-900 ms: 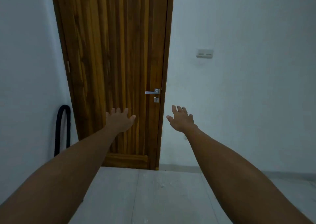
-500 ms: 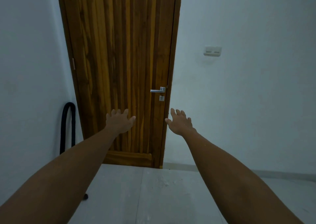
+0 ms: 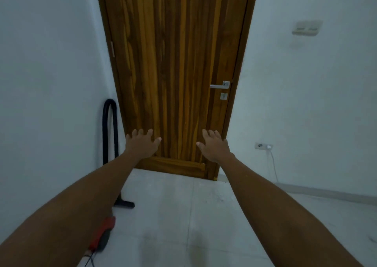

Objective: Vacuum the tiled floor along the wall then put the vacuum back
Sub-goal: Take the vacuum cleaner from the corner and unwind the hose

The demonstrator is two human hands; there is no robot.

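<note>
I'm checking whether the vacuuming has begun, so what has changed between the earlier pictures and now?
Only the view shifted, rightward and down: the red vacuum body, black floor nozzle and wall socket with its plugged-in cord have come into sight. Nothing was taken hold of or let go. The left hand and right hand stay stretched forward, open and empty, before the closed wooden door; the black hose still stands by the wall.

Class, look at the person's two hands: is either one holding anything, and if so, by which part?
Nothing is held. The left hand and right hand are both stretched forward with fingers spread, empty. The vacuum hose stands untouched against the wall to the left.
</note>
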